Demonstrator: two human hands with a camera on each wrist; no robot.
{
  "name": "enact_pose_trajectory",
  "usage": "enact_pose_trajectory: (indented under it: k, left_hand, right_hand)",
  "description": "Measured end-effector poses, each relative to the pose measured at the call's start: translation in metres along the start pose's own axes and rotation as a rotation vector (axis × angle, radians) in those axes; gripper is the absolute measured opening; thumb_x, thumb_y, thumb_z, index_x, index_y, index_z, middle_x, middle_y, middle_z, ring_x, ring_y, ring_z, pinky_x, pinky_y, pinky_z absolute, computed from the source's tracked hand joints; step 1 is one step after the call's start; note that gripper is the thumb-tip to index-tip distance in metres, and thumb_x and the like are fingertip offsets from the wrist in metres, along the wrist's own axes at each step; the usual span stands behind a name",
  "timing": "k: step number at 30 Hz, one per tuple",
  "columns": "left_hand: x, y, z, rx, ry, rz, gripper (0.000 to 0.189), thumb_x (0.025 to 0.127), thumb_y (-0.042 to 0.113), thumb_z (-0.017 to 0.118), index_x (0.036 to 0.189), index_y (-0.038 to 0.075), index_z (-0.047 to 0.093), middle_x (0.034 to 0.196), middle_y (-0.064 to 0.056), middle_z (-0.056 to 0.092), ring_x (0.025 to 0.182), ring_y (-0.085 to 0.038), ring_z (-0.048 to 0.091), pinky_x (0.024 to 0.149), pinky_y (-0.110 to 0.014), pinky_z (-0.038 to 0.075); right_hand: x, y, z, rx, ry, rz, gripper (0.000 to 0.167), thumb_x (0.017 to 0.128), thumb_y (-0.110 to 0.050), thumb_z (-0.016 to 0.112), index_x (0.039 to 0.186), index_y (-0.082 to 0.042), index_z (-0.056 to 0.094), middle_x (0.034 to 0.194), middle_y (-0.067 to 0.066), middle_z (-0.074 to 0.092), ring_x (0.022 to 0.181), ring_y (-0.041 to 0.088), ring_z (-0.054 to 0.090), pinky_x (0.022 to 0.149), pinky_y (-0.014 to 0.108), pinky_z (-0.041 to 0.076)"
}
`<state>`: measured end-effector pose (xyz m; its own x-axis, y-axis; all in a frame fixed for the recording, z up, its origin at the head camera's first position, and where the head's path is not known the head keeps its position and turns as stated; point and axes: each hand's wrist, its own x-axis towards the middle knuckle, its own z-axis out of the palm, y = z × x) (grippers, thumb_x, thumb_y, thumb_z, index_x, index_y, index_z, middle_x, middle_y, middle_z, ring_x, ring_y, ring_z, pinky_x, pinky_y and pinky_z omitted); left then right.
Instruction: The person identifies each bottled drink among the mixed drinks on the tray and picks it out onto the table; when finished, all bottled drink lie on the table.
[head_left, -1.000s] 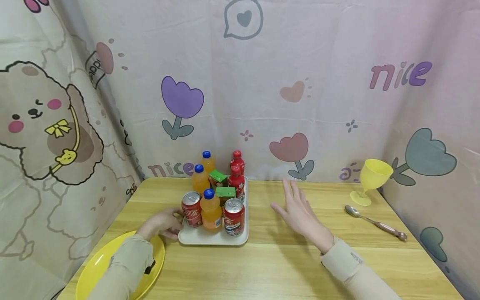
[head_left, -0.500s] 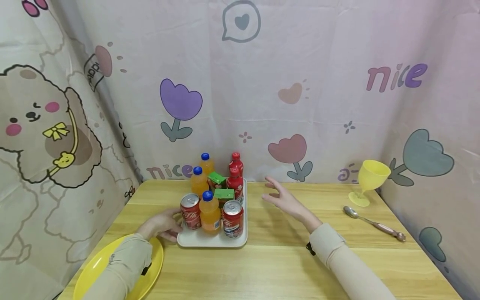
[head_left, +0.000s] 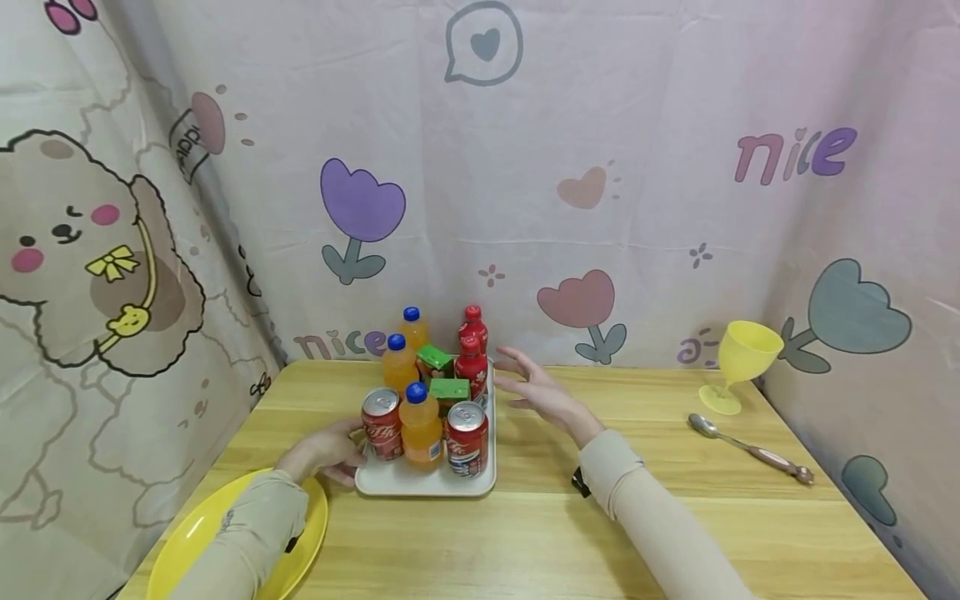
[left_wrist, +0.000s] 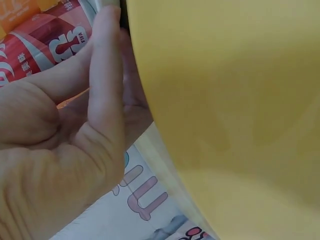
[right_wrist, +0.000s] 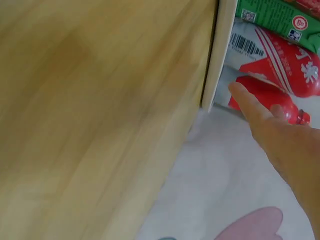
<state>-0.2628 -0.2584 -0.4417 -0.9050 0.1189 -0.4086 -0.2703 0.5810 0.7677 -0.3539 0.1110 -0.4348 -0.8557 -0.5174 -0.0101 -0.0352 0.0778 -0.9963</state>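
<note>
A white tray (head_left: 423,485) holds two red cola cans (head_left: 382,432), orange juice bottles with blue caps (head_left: 422,433), green-topped drink cartons (head_left: 450,388) and two red bottles (head_left: 471,367). My left hand (head_left: 324,452) grips the tray's left edge beside a can. In the left wrist view, the thumb of that hand (left_wrist: 105,75) reaches the pale rim. My right hand (head_left: 543,393) is at the tray's right side, fingers spread and nothing held. From the right wrist, a finger (right_wrist: 250,102) points across the rim toward the red bottles.
A yellow plate (head_left: 191,521) lies under my left forearm at the table's left. On the right stand a yellow goblet (head_left: 746,354) and, nearer, a spoon with a brown handle (head_left: 750,447). A printed curtain (head_left: 660,208) hangs behind the wooden table (head_left: 525,542).
My right hand has moved left from the bare table to the tray's right edge, its fingers turning toward the red bottles. The left hand and the tray have stayed put.
</note>
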Motion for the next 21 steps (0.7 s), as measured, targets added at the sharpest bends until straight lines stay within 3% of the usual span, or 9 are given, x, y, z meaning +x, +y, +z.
enact_pose_trajectory:
  k: [5, 8, 12, 21]
  left_hand:
    - [0.0, -0.001, 0.003, -0.005, 0.004, -0.002, 0.079, 0.095, -0.01, 0.055, 0.165, -0.003, 0.018, 0.108, -0.025, 0.061, 0.076, -0.024, 0.066, 0.062, -0.034, 0.067]
    - [0.001, -0.001, 0.004, -0.004, 0.006, -0.003, 0.08, 0.094, -0.01, 0.055, 0.165, -0.003, 0.018, 0.098, -0.02, 0.061, 0.073, -0.024, 0.065, 0.061, -0.032, 0.066]
    - [0.001, 0.0, 0.005, 0.003, 0.012, -0.006, 0.081, 0.093, -0.011, 0.054, 0.164, -0.004, 0.017, 0.098, -0.021, 0.063, 0.073, -0.024, 0.066, 0.061, -0.033, 0.066]
    - [0.0, 0.002, 0.005, 0.001, 0.012, -0.016, 0.081, 0.094, -0.01, 0.054, 0.165, -0.003, 0.015, 0.099, -0.022, 0.064, 0.073, -0.024, 0.066, 0.062, -0.034, 0.066]
  right_hand:
    - [0.013, 0.005, 0.011, 0.013, 0.003, -0.008, 0.073, 0.105, -0.02, 0.064, 0.167, -0.027, 0.028, 0.172, 0.013, 0.032, 0.154, 0.043, 0.038, 0.123, 0.071, 0.036]
    - [0.019, 0.008, 0.016, 0.009, 0.027, -0.014, 0.071, 0.103, -0.02, 0.067, 0.165, -0.029, 0.034, 0.17, 0.013, 0.034, 0.153, 0.042, 0.04, 0.124, 0.068, 0.038]
    - [0.027, 0.01, 0.022, -0.009, 0.056, -0.007, 0.071, 0.101, -0.021, 0.07, 0.163, -0.031, 0.038, 0.169, 0.014, 0.036, 0.152, 0.041, 0.042, 0.123, 0.063, 0.042]
    - [0.037, 0.012, 0.027, -0.05, 0.07, -0.012, 0.075, 0.101, -0.018, 0.069, 0.166, -0.027, 0.033, 0.167, 0.017, 0.039, 0.146, 0.04, 0.049, 0.117, 0.057, 0.051]
